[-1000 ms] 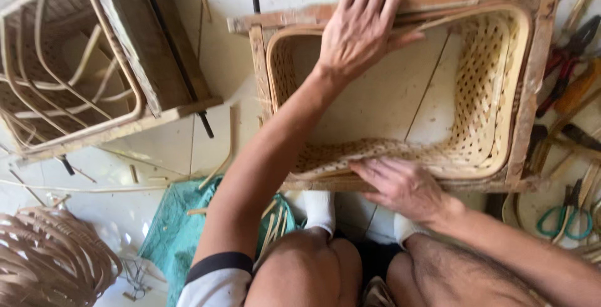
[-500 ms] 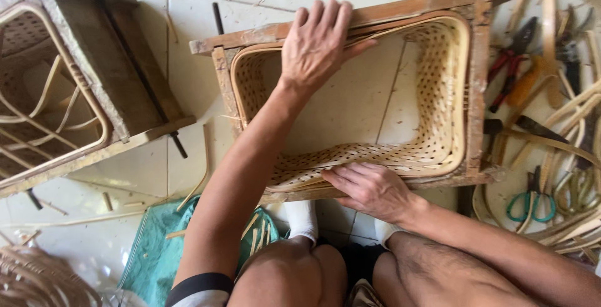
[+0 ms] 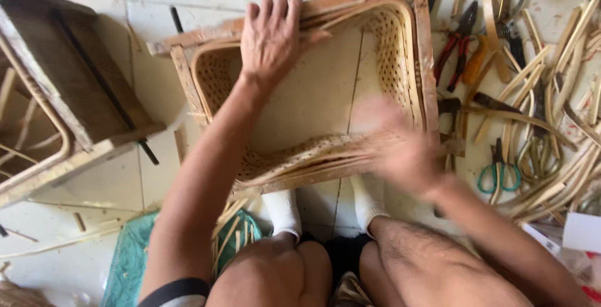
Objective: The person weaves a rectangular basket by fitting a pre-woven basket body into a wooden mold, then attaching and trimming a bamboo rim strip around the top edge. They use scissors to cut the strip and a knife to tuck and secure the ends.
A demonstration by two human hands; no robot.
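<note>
- Fingers of the left hand [image 3: 272,37] lie pressed together, flat on the far rim of one woven rattan frame [image 3: 400,56].
- Right hand [image 3: 400,147] blurs over the near corner; finger state unclear.
- Two pliers [image 3: 456,47] lie beyond.

A pale tiled floor [image 3: 81,219] carries everything. At centre lies a wooden frame with woven cane [image 3: 400,56]. At three o'clock are pliers [image 3: 456,47], green-handled scissors [image 3: 499,175] and cane strips [image 3: 551,94]. At nine o'clock sits another wooden frame [image 3: 69,94].
</note>
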